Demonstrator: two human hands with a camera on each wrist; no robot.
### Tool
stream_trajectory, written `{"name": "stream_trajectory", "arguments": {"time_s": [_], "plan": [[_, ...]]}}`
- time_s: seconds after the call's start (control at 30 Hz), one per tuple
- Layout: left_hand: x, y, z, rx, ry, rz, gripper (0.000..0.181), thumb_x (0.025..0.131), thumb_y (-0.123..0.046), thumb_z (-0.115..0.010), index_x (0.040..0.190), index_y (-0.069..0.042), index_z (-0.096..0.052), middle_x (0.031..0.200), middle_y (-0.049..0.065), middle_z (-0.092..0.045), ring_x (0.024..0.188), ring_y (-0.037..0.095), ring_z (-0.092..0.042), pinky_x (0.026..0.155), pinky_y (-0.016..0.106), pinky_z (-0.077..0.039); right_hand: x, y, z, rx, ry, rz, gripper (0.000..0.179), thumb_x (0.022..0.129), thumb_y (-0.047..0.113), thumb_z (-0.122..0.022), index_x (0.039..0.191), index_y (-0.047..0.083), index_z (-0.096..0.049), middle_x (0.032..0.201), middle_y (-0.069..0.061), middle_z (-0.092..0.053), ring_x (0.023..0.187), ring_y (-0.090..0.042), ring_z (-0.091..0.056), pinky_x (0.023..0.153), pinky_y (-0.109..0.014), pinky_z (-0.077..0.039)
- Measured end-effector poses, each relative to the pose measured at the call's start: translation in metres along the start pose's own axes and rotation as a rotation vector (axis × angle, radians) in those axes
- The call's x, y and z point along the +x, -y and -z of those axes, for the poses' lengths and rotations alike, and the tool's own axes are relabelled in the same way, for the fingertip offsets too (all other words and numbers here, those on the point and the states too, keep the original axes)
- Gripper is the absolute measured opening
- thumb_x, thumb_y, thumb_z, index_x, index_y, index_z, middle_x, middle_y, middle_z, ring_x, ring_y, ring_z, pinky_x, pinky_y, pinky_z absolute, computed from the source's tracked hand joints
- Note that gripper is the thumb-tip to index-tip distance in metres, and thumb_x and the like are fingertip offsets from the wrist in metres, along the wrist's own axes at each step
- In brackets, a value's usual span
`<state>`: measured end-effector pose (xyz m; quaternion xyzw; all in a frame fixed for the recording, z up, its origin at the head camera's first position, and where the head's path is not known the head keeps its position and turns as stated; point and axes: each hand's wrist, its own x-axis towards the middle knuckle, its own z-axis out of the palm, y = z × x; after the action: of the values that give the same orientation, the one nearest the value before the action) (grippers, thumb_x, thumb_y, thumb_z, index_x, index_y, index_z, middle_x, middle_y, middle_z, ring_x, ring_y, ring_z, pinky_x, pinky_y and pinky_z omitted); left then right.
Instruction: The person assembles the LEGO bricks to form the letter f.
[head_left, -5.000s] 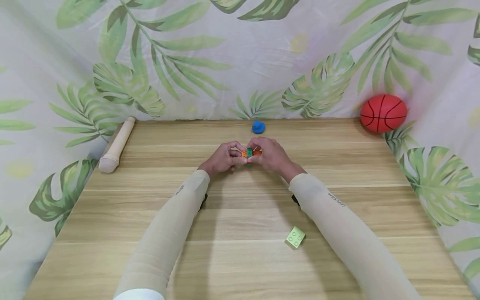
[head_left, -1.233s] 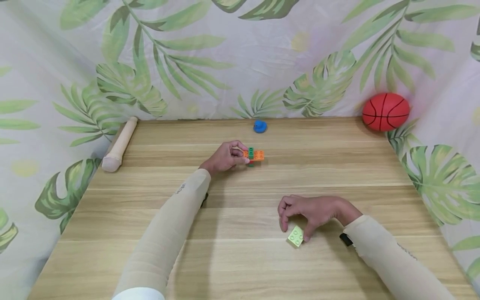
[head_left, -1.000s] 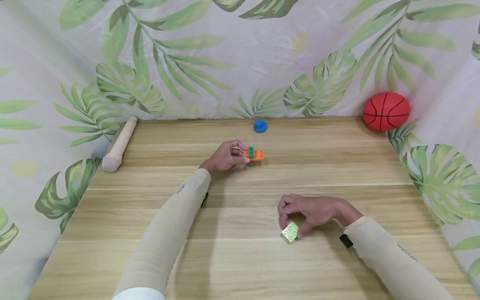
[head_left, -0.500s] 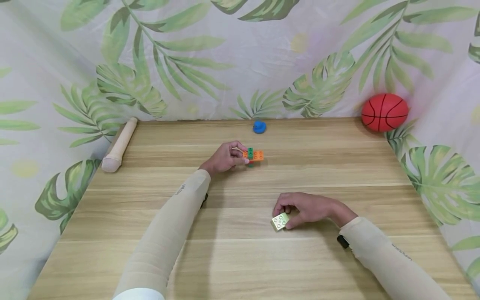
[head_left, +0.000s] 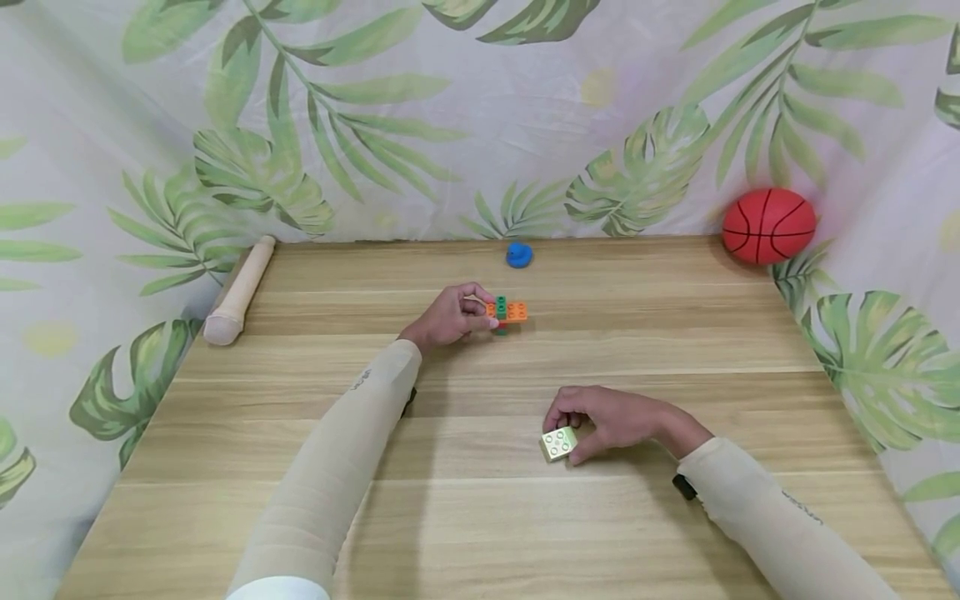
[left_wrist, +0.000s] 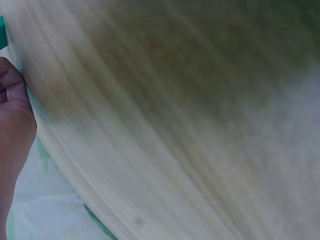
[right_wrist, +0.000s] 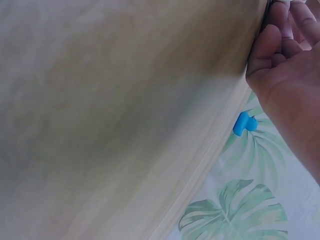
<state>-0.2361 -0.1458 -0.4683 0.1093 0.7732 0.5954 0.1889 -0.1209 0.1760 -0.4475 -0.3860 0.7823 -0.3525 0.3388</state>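
In the head view, my left hand (head_left: 450,317) pinches the left end of a small toy-brick assembly (head_left: 516,312) between thumb and fingers. It has orange studded bricks, a green brick across the top, and bits of red and green below. Nearer the front, my right hand (head_left: 615,418) grips a pale green four-stud brick (head_left: 557,445) by its right side, studs facing up. Whether this brick touches the table is hard to tell. The left wrist view catches part of the left hand (left_wrist: 12,105); the right wrist view has the right hand's curled fingers, with the brick mostly cut off.
A blue toy duck (head_left: 518,255) sits at the back edge of the wooden table (head_left: 480,533). A red ball (head_left: 768,226) with black lines lies in the back right corner. Along the left edge lies a beige microphone-shaped object (head_left: 240,292). Leaf-patterned cloth surrounds the table.
My right hand has left the assembly, come forward to the pale green brick, gripped it and shifted it left and slightly back. The left hand keeps its hold. The last half second brings little movement.
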Motion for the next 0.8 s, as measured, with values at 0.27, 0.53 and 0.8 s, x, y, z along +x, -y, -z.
{"name": "stream_trajectory", "arguments": {"time_s": [0.27, 0.53, 0.8], "plan": [[-0.0014, -0.0015, -0.0002, 0.002, -0.001, -0.004, 0.032, 0.098, -0.005, -0.077, 0.127, -0.003, -0.063, 0.084, -0.004, -0.068, 0.058, 0.01, -0.048, 0.052, 0.024, -0.042, -0.0008, 0.0013, 0.0009, -0.014, 0.0, -0.004, 0.035, 0.091, 0.021, -0.089, 0.121, 0.017, -0.072, 0.122, 0.001, -0.066, 0.109, -0.012, -0.058, 0.099, -0.028, -0.052], [-0.0008, -0.0022, 0.0001, 0.021, -0.008, -0.005, 0.033, 0.098, -0.006, -0.078, 0.127, -0.003, -0.063, 0.086, -0.003, -0.068, 0.059, 0.011, -0.048, 0.053, 0.024, -0.042, -0.0004, 0.0016, 0.0011, -0.009, 0.003, -0.012, 0.032, 0.092, 0.023, -0.087, 0.12, 0.019, -0.072, 0.12, 0.001, -0.066, 0.106, -0.013, -0.058, 0.096, -0.027, -0.051], [-0.0019, -0.0025, -0.0002, 0.01, -0.002, -0.005, 0.032, 0.099, -0.004, -0.077, 0.127, -0.002, -0.062, 0.082, -0.004, -0.068, 0.055, 0.01, -0.045, 0.052, 0.024, -0.041, 0.004, -0.0003, 0.0015, -0.008, -0.027, -0.021, 0.027, 0.096, 0.022, -0.083, 0.121, 0.019, -0.072, 0.116, 0.002, -0.066, 0.103, -0.017, -0.058, 0.09, -0.025, -0.051]]}}
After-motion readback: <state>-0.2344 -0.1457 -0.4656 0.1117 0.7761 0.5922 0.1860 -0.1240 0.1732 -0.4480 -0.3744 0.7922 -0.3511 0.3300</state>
